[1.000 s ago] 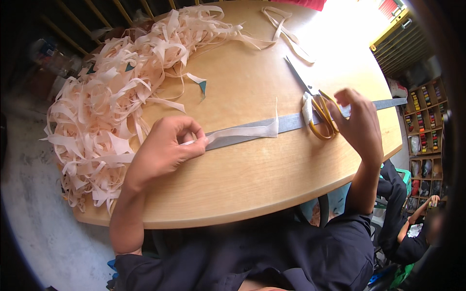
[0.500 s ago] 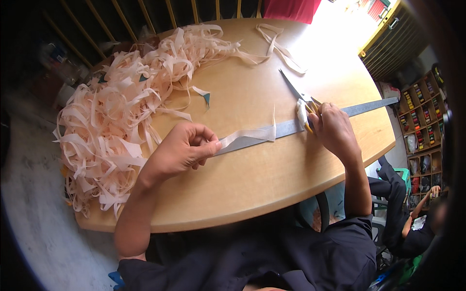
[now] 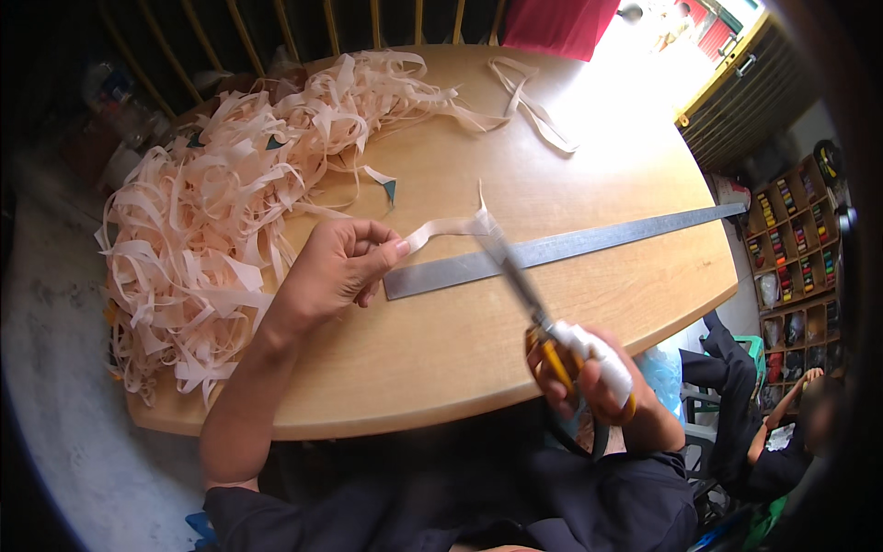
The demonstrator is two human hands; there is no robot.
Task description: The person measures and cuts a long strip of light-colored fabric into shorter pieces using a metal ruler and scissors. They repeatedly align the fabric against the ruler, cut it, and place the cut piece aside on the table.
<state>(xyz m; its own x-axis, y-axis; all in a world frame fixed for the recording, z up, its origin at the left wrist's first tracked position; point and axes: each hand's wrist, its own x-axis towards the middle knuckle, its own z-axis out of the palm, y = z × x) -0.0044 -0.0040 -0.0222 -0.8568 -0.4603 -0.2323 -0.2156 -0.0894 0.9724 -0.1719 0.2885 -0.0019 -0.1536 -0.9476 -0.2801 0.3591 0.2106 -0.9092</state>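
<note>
The pale wooden worktop (image 3: 441, 368) carries a tangled heap of peach ribbon (image 3: 212, 212) along its left edge and far-left corner. A steel ruler (image 3: 589, 243) slants from mid-surface to the right edge. Nearer the left part of the near edge, the left hand (image 3: 336, 271) pinches one end of a thin strip (image 3: 446, 226) lifted above the worktop. The right hand (image 3: 644, 405), fingers curled round the handles, grips scissors (image 3: 524, 290) over the near edge, their blurred tips at the strip's other end; contact cannot be told. Yellow bars (image 3: 331, 28) stand beyond the far edge; past the right edge are spool shelves (image 3: 798, 293) and a seated person (image 3: 782, 465).
</note>
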